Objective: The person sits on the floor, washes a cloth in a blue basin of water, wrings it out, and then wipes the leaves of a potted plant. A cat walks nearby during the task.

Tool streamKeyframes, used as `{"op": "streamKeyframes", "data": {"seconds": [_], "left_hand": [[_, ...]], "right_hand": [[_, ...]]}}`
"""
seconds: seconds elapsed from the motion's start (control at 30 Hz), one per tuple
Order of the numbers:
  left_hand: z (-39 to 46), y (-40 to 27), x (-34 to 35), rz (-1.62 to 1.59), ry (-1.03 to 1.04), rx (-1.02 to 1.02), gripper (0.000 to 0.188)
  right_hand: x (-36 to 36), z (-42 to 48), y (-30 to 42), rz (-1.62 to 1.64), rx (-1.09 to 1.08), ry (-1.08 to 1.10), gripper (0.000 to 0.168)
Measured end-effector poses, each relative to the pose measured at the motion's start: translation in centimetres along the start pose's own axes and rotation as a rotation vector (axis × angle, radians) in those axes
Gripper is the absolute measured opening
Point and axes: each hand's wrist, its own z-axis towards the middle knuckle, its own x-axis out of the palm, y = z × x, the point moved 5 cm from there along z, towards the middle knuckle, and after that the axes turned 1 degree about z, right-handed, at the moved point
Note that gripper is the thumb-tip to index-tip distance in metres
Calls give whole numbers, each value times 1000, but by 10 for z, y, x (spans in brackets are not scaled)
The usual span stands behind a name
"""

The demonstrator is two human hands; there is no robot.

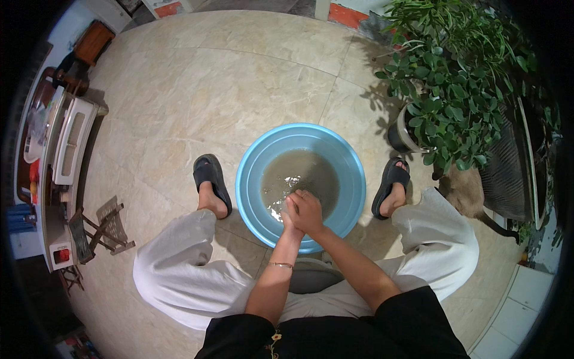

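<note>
A light-blue plastic basin [244, 179] stands on the floor between my feet. Murky grey-brown water [309, 166] fills its bottom, with bright reflections and ripples near my hands. My right hand [308, 208] is folded over my left hand [291, 221], and the two are pressed together just above the water at the basin's near side. Something pale shows at the left edge of the clasp; whether it is a held thing or wet fingers is unclear. Most of my left hand's fingers are hidden. A thin bracelet [280, 265] circles my left wrist.
A potted plant [403, 130] with leafy greenery stands at right, and a cat [462, 193] is beneath it. On the left are a folding stool [101, 233] and a white-fronted cabinet [71, 141]. My sandals [213, 179] flank the basin on tiled floor [202, 89].
</note>
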Motion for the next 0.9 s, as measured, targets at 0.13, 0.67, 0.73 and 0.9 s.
{"op": "streamKeyframes", "data": {"seconds": [0.13,0.67,0.73,0.9], "left_hand": [[2,-13,2,70,-140,17,45],[2,-66,5,366,-111,-54,56],[-7,-67,23,363,-135,13,58],[-10,-89,29,347,-95,58,64]], "right_hand": [[2,12,0,124,6,99,23],[34,-13,-77,1440,995,147,42],[17,-10,-111,1224,1042,30,33],[-17,4,-110,177,718,391,44]]}}
